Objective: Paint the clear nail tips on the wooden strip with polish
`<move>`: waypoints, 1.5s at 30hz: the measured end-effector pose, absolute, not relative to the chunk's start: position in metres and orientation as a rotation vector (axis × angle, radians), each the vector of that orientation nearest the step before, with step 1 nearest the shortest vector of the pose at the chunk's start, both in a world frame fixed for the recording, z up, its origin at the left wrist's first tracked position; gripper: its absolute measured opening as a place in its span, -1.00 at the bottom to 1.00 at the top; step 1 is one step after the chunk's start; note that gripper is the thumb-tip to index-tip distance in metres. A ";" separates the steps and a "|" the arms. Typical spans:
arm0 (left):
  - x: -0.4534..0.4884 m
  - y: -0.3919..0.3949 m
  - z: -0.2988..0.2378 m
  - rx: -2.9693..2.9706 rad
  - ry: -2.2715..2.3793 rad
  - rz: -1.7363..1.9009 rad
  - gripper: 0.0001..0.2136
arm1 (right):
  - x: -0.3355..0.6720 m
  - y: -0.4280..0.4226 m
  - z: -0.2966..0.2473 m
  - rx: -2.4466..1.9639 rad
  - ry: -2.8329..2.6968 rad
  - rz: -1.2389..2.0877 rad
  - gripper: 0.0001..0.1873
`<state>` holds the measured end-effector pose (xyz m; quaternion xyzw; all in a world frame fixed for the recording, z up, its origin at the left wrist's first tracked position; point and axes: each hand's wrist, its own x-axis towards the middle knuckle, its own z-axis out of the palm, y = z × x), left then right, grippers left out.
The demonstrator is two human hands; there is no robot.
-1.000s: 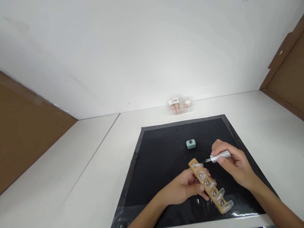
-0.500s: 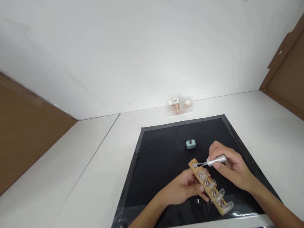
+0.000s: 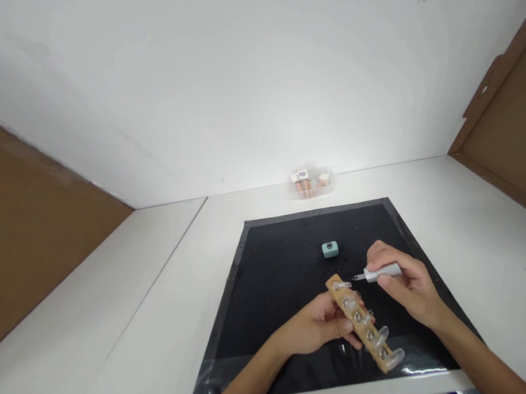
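Note:
My left hand (image 3: pixel 321 327) grips a wooden nail tip stand (image 3: pixel 366 337), tilted from upper left to lower right. Several clear nail tips (image 3: pixel 382 335) are fixed along its length, sticking out to the right. In my right hand (image 3: pixel 410 281) is a nail polish brush (image 3: pixel 383 272) with a silver handle, pinched between thumb and fingers. Its bristles point left, slightly apart from the topmost nail tip (image 3: pixel 342 285). Behind the stand, a small teal nail polish bottle (image 3: pixel 330 250) stands uncapped, its dark round neck showing.
A black mat (image 3: pixel 282 265) with taped edges lies under my hands on the white table (image 3: pixel 175 292). A clear plastic tray (image 3: pixel 311 194) with several small brushes stands at the back, near the white wall. Brown cardboard panels (image 3: pixel 39 222) rise at both sides.
My right hand has drawn the brush back to the right and slightly up, away from the topmost nail tip. My left hand and the stand are almost unmoved.

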<state>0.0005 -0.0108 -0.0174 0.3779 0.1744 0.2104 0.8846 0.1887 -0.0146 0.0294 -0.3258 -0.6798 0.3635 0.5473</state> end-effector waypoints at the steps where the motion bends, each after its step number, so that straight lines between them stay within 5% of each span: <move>1: 0.001 -0.011 -0.018 0.793 0.364 0.437 -0.71 | 0.188 -0.014 0.030 -0.751 -1.637 0.863 -0.89; 45: -0.001 -0.009 -0.018 0.757 0.228 0.446 -0.73 | 0.194 -0.012 0.034 -0.700 -1.825 0.627 -0.76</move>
